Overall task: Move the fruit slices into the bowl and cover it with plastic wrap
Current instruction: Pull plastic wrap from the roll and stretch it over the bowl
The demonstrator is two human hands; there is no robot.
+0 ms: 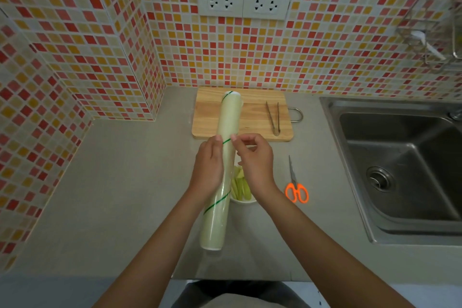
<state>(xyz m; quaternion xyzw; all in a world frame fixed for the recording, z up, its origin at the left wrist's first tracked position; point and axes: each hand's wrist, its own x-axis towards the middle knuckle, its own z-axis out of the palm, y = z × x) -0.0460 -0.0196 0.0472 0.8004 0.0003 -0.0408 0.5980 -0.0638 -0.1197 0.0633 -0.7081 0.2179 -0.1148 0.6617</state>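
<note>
A long roll of plastic wrap (226, 137) with thin green stripes is held lengthwise above the counter, pointing away from me. My left hand (209, 166) grips its middle from the left side. My right hand (252, 157) pinches at the wrap's surface near a green stripe with thumb and forefinger. Below the roll and my right wrist stands a white bowl (243, 200) holding pale green fruit slices (240, 186), mostly hidden by the roll and hand.
A wooden cutting board (252, 117) lies at the back with metal tongs (273, 117) on it. Orange-handled scissors (295, 184) lie right of the bowl. A steel sink (400, 165) fills the right side. Tiled walls rise behind and at left.
</note>
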